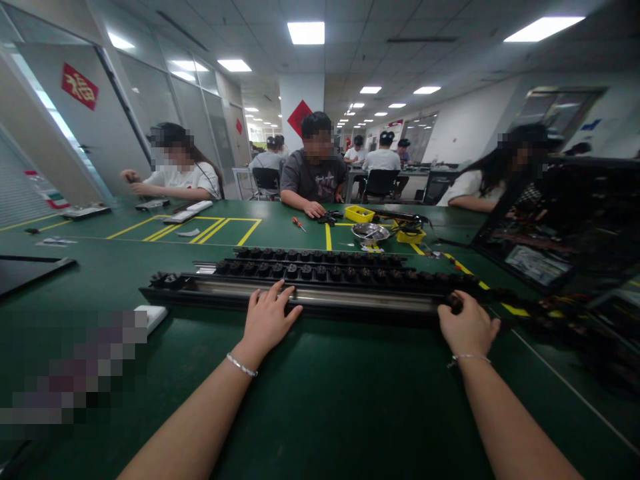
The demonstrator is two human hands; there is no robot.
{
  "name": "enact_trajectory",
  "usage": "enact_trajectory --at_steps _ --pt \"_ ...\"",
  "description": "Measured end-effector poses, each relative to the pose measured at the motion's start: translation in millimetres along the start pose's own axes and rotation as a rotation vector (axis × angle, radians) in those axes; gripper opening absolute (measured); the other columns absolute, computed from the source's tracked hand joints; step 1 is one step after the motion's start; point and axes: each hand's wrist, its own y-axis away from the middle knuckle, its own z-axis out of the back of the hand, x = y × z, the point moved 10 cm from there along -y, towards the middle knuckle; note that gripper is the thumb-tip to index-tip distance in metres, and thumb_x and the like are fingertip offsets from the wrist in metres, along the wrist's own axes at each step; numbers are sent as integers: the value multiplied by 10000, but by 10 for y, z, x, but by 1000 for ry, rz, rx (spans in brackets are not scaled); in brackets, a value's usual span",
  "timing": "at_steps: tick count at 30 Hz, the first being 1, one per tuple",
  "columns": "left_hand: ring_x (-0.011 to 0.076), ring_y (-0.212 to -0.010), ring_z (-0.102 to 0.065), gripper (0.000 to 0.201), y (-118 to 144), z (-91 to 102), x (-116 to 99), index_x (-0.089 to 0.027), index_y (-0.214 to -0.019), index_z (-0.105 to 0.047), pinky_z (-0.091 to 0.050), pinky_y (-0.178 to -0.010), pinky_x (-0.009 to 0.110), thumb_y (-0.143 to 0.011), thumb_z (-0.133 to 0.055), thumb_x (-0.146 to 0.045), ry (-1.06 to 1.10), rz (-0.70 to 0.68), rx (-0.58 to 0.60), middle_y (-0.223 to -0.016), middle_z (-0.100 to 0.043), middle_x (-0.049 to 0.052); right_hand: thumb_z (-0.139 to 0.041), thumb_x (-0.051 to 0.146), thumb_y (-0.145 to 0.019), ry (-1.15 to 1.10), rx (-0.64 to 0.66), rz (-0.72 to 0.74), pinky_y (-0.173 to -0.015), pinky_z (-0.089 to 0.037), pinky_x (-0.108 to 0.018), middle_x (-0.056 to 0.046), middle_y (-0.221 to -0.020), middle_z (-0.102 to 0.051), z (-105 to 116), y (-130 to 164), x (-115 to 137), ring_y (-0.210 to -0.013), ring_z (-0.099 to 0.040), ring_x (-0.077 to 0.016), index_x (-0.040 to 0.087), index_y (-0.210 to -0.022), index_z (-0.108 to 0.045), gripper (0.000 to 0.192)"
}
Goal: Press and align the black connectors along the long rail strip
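Note:
A long black power strip (pixel 350 298) with a silver channel lies across the green table in front of me. My left hand (pixel 269 319) rests flat on its near edge around the middle, fingers spread. My right hand (pixel 467 327) grips the strip's right end, fingers curled over it. Two more black strips (pixel 320 263) studded with round sockets lie just behind it, parallel.
A white block (pixel 150 315) lies at the left. Beyond the strips are a metal bowl (pixel 370 232), yellow bins (pixel 360 213) and a red screwdriver (pixel 299 224). A dark open chassis (pixel 565 227) stands at the right. Several people sit across the table.

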Motion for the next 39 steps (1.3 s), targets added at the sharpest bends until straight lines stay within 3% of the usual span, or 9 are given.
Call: enact_trajectory --at_steps 39 --pt "260 -1171 -499 474 4 -8 -2 -276 -1255 -512 -273 -1035 478 -864 -389 -513 -3 -3 12 -1394 -456 65 -454 332 -721 30 -34 -92 -959 -325 -489 -120 -1038 -620 62 -112 -251 -1026 -529 -296 174 -1154 -587 480"
